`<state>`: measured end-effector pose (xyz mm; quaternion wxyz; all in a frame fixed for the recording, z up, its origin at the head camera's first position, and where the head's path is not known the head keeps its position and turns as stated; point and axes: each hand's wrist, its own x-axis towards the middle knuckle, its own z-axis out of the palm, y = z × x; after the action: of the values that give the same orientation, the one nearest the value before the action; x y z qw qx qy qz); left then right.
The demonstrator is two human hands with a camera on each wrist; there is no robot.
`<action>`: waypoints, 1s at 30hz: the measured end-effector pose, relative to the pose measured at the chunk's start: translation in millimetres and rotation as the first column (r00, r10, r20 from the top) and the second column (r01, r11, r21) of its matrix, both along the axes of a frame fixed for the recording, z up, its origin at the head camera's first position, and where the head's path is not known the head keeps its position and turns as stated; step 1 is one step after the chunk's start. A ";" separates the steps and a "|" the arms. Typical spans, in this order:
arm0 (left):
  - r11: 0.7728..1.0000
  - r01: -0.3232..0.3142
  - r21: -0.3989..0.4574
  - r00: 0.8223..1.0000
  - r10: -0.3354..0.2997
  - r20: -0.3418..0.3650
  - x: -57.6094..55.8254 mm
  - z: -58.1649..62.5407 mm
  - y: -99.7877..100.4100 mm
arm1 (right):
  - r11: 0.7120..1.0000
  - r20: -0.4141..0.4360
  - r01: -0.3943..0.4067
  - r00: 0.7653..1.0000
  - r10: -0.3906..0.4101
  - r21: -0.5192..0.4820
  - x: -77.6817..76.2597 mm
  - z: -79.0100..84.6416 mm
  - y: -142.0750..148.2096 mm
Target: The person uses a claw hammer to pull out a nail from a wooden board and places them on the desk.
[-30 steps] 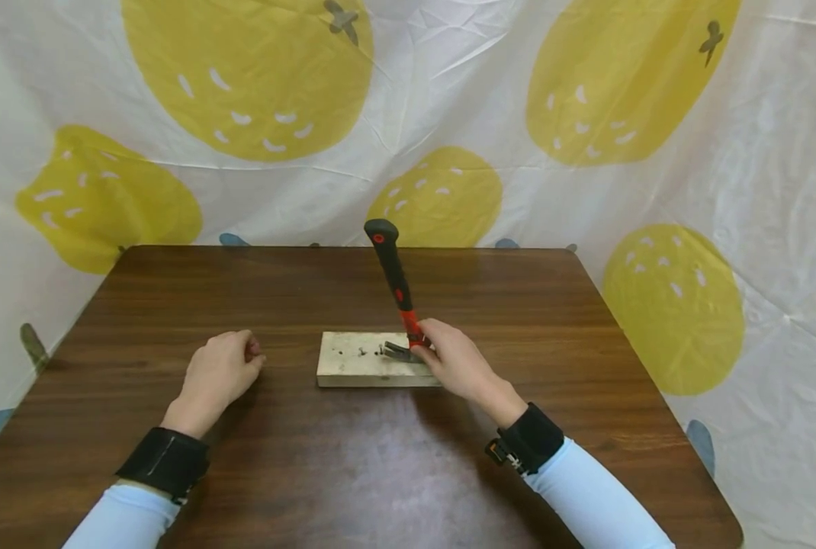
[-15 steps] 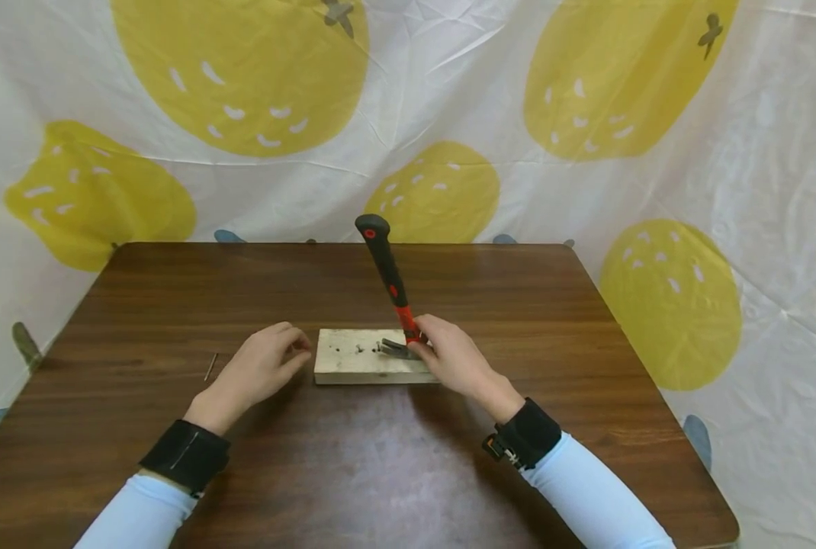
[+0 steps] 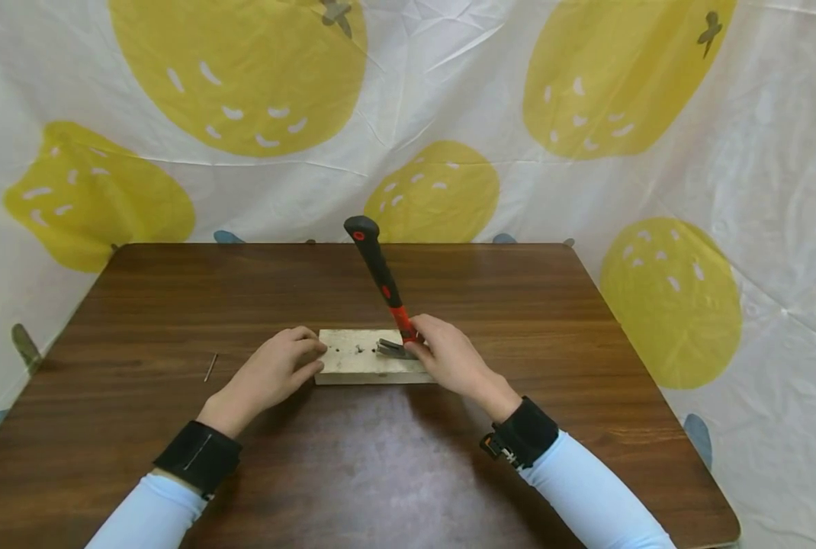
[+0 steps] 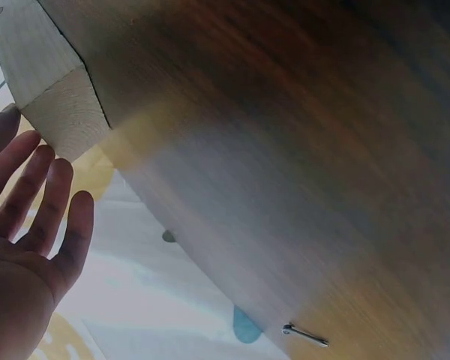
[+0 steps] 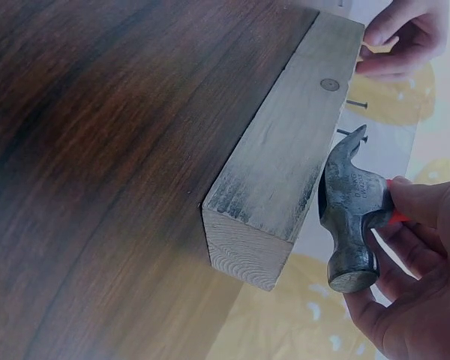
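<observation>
My right hand [image 3: 457, 360] grips a claw hammer [image 3: 375, 259] close to its head, thumb and fingers round the red neck. Its black handle rises up and leans left. In the right wrist view the steel hammer head [image 5: 351, 206] lies along the top of a pale wooden block [image 5: 285, 142], the claw tip right at a nail [image 5: 365, 138] standing in the wood. Another nail [image 5: 357, 104] sticks up farther along. My left hand [image 3: 271, 377] has its loosely bent fingertips at the left end of the wooden block [image 3: 374, 377], holding nothing.
A loose nail [image 3: 210, 367] lies on the brown table [image 3: 257, 282] left of my left hand. The block's top shows small dark holes. Behind the table hangs a white curtain [image 3: 415, 69] with yellow lemon prints.
My left hand has moved right to the block's left end, uncovering the loose nail on the table. The hammer handle has tipped farther left, while my right hand stays nearly in place.
</observation>
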<state>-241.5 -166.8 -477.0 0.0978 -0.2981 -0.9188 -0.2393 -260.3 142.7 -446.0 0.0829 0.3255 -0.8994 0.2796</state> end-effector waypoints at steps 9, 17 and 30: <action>1.000 0.006 -0.028 1.000 -0.006 -0.005 1.6 1.7 0.6 | 1.000 -0.002 -0.003 1.000 0.003 -0.005 -0.6 -0.7 -1.2; 1.000 -0.002 -0.019 1.000 0.002 0.002 1.9 0.1 0.6 | 1.000 -0.020 0.008 1.000 -0.009 -0.019 0.1 -2.7 -1.0; 1.000 -0.018 -0.017 1.000 0.018 0.021 4.4 0.9 2.1 | 0.998 -0.007 0.025 1.000 -0.026 -0.062 0.7 -5.2 0.7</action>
<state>-237.1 -164.7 -476.1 0.0876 -0.2880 -0.9245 -0.2338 -259.6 143.4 -451.2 0.0999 0.3125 -0.8941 0.3049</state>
